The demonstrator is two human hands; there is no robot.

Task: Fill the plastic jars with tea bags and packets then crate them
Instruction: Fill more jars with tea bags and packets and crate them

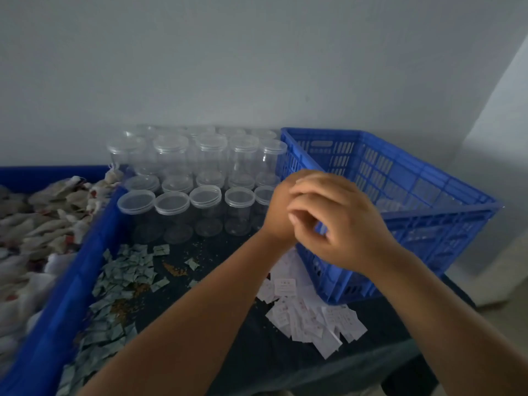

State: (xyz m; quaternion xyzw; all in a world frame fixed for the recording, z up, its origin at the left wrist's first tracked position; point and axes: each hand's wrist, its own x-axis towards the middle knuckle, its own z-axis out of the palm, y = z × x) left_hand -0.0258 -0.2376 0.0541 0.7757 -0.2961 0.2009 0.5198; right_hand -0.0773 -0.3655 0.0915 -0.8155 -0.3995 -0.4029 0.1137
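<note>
Two hands are seen brought together above a dark table [228, 324] – the right hand [340, 221] is laid over the left hand [278, 212], fingers curled; whether anything is held between them cannot be told. Clear lidded jars [205, 207] are ranged in rows behind, between a blue bin [71, 295] heaped with tea bags [43, 224] and a blue slatted crate [445, 211]. Greenish packets [125, 270] are scattered beside the bin – white packets [311, 315] are piled against the crate's near corner.
</note>
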